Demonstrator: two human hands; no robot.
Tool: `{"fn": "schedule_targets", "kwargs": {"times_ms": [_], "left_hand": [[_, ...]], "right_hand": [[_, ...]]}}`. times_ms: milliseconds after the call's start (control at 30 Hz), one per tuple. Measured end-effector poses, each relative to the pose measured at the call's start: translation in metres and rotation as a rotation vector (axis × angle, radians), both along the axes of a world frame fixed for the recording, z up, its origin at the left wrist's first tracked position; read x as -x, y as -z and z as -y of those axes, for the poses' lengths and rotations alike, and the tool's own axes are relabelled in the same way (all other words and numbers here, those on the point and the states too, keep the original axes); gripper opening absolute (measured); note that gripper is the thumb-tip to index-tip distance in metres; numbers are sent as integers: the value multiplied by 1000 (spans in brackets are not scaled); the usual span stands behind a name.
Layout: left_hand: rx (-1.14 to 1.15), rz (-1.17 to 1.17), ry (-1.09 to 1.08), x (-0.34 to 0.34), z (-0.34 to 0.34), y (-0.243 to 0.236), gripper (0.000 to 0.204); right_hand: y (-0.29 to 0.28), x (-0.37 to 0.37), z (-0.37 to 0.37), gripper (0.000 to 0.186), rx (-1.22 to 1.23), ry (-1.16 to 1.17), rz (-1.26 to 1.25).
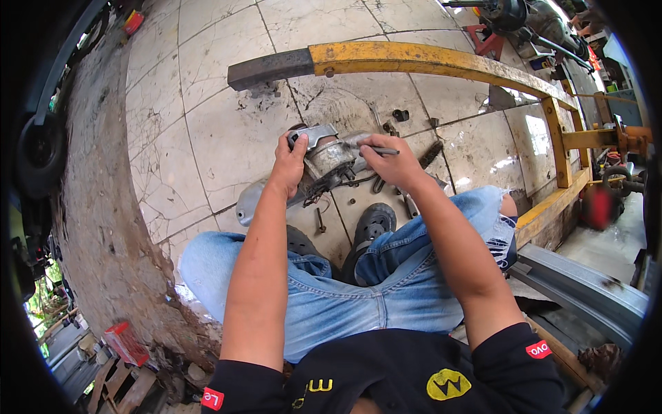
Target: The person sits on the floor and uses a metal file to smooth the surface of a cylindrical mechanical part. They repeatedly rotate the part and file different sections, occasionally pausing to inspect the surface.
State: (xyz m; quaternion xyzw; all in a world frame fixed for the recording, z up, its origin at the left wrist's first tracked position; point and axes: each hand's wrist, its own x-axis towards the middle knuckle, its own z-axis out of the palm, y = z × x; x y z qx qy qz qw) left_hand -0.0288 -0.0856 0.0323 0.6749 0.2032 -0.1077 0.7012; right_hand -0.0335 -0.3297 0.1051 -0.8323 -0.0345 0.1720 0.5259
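A grey metal casting [329, 160], greasy and rounded, lies on the tiles in front of my feet. My left hand [290, 164] is closed on a silver curved metal piece [318, 133] at the casting's upper left side. At the right, my right hand [394, 160] is closed round a slim dark rod-shaped tool [383, 150]. Its far end lies among my fingers, close to the casting, and I cannot make out its tip. A dark metal part [329, 181] sits at the casting's near side. Below my left forearm shows a smooth grey metal cover [249, 201].
A yellow steel frame [427, 58] with a black end spans the far side and runs down the right. A coil spring [432, 154], a bolt [322, 221] and several small dark parts lie around the casting. A red plastic crate [127, 343] stands at the lower left.
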Motion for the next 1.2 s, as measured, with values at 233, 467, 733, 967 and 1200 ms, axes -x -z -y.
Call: {"fn": "schedule_targets", "kwargs": {"times_ms": [233,467,733,967,1200], "left_hand": [[36,-12,-2,-1,0,0,54],[72,-2,-7,3,-2,2,54],[3,-19,0,0,-3,5,53],[68,-38,25,-2,0,0,55],[84,-79,7,2,-3,-2,58]], "right_hand": [[-9,-2,-1,21,41,24,157],[-10,12,12,23,91,-27,109],[-4,21,9,24,38,-47,51],[9,19,-5,22,-47,59,267],[-12,15,13,26,-233,172,-64]]}}
